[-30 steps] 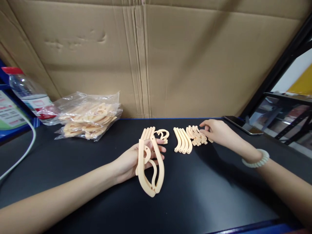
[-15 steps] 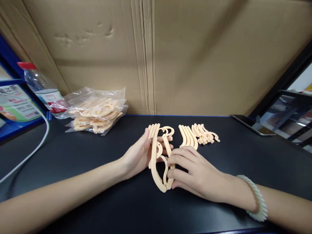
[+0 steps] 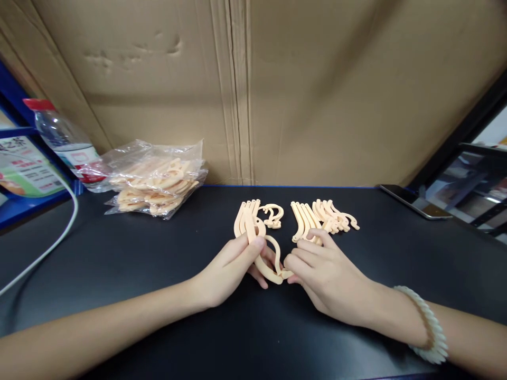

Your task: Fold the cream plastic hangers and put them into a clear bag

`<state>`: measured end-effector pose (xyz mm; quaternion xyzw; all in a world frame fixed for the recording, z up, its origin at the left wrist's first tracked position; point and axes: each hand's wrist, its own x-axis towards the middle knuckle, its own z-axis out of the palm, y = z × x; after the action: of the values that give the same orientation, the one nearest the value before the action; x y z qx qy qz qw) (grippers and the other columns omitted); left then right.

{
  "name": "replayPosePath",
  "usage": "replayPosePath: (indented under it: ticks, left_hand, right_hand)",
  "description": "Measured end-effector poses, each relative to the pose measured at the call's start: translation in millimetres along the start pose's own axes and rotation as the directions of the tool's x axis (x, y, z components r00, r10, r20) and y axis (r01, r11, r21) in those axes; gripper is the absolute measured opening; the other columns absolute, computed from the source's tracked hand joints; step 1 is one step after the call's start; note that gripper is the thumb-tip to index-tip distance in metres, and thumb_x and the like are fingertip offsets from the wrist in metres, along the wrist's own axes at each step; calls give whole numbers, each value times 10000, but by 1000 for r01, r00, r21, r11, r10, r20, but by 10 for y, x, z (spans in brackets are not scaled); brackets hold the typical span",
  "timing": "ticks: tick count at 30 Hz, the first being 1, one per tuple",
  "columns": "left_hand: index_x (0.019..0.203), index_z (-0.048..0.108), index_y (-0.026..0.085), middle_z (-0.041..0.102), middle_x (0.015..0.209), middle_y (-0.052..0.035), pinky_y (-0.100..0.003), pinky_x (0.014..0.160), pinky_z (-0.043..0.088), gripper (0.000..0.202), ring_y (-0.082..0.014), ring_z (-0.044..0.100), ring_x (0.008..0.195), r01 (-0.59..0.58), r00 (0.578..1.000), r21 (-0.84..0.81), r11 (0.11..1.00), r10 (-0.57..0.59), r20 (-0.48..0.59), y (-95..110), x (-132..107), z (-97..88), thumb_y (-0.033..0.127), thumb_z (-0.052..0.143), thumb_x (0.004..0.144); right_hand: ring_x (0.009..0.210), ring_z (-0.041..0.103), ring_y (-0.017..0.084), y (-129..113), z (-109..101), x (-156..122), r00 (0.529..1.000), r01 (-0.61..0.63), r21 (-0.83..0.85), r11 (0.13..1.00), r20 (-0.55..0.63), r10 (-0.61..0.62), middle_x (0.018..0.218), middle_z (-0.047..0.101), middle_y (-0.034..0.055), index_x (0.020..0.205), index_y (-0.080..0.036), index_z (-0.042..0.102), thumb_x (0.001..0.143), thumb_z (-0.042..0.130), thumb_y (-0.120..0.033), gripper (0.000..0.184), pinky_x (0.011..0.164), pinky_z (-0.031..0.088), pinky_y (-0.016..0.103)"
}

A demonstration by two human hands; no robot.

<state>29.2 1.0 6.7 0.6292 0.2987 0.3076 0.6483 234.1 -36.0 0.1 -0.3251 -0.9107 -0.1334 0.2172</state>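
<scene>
My left hand pinches one curved arm of a pale peach folding clothes hanger, thumb on top and fingers underneath. My right hand is closed at the hanger's other arm, most of which its fingers hide. A curved inner piece rises between the two hands. Just behind my left hand lie several curved hanger arms, with a few hook pieces beside them. Beyond my right hand is a row of more curved hanger arms, and a cluster of small wavy pieces lies at its right.
Plastic bags of similar pieces lie at the back left near a red-capped bottle. A white cable runs along the left side. A phone rests at the back right. Cardboard stands behind the black table.
My left hand has gone from an open palm beside the hanger to a pinch on its arm. The hanger's arms have been spread apart, and my right hand has shifted slightly right.
</scene>
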Motion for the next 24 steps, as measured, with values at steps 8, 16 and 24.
replayPosePath:
  ticks: [8,16,24]
  left_hand:
    - [808,537,130,727,731,-95,-263,562,577,449,-199,710,642,43,990,-60,997,-50,-135,-21,29,7,575,596,837]
    - [754,494,154,696,557,-51,-195,458,529,372,-154,672,486,37,979,-261,965,-87,-182,-14,65,-28,491,565,892]
    - [783,504,151,730,635,-85,-209,517,536,342,-165,697,556,20,988,-278,960,-62,-144,-12,49,-30,465,562,905]
  right_hand:
    - [695,411,158,17,-4,-29,1000,13,-8,1000,-21,-13,646,484,0,735,-168,524,892,386,-36,248,787,287,324]
    - [660,462,147,69,-66,-3,984,116,-91,989,-123,-127,650,539,-3,763,-170,555,955,344,-61,305,744,286,324]
    - [937,565,209,383,-28,-22,976,-133,56,990,-164,141,917,653,61,1015,-172,564,949,445,-103,153,936,279,434]
